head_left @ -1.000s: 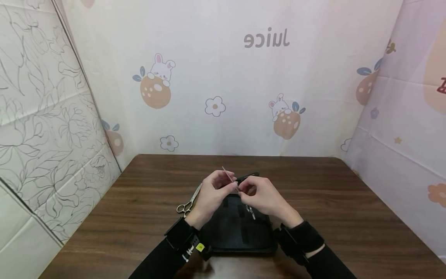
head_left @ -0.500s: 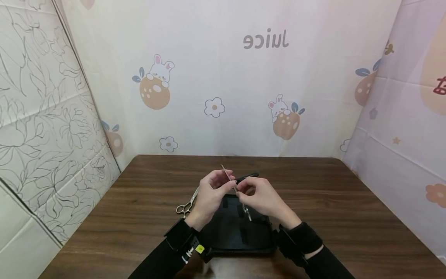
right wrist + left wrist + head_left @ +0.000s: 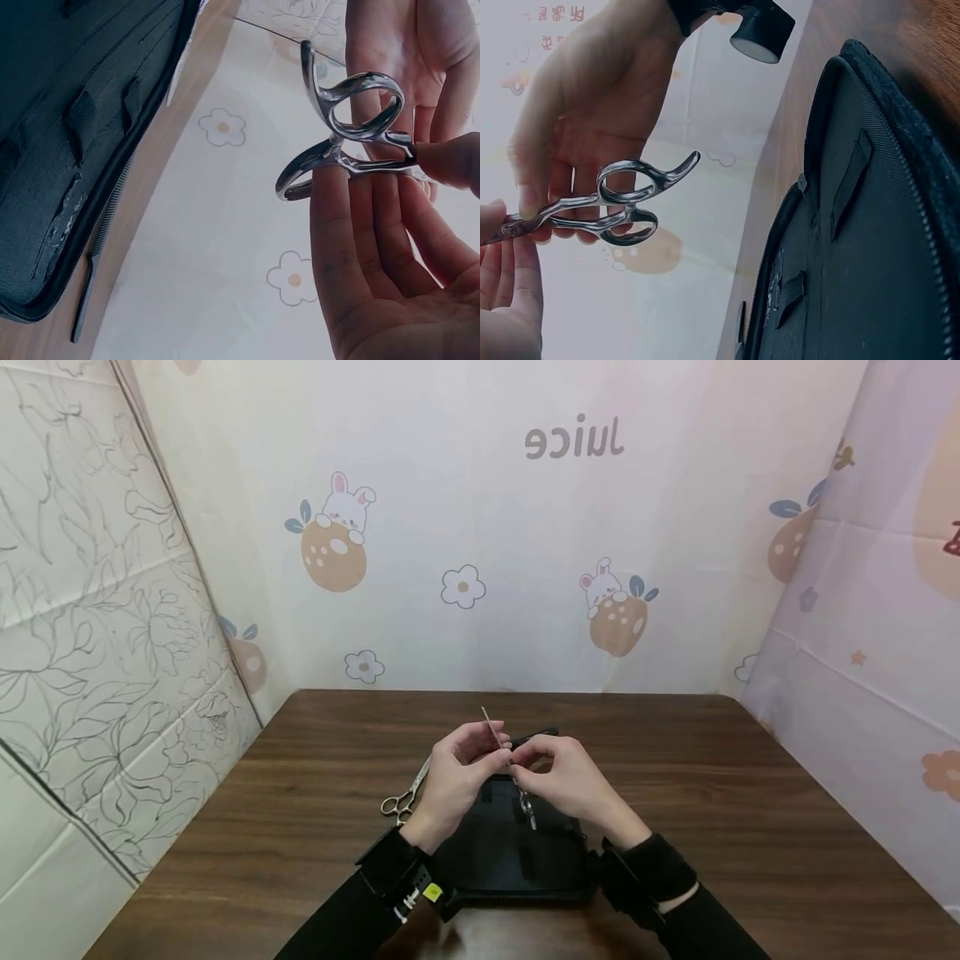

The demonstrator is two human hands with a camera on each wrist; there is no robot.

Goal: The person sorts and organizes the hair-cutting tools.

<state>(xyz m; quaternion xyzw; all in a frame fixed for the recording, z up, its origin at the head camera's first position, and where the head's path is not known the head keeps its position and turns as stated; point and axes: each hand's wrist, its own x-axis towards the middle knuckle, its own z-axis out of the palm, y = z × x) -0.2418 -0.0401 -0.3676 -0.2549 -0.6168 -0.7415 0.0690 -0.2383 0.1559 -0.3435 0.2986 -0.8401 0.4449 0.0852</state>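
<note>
In the head view a pair of silver scissors (image 3: 528, 808) is held aloft over the open black zip case (image 3: 487, 864). The blades point up and away; the finger rings hang below my right hand (image 3: 564, 779). That hand pinches the shanks between thumb and fingers, as the right wrist view shows, with the rings (image 3: 366, 109) sticking out past the fingers. My left hand (image 3: 463, 770) pinches the same scissors further up, on the blade side. Between the two hands the pivot is mostly covered by fingertips.
A second pair of scissors (image 3: 403, 802) lies on the brown table (image 3: 300, 810), left of the case and partly behind the left hand. Beyond the case is a black comb (image 3: 91, 289). Elastic loops (image 3: 851, 184) line the case. A patterned curtain (image 3: 525, 543) stands behind.
The scissors' rings have swung a little to the left under my right hand, and the blade tip reaches slightly higher. Both hands stay almost in place.
</note>
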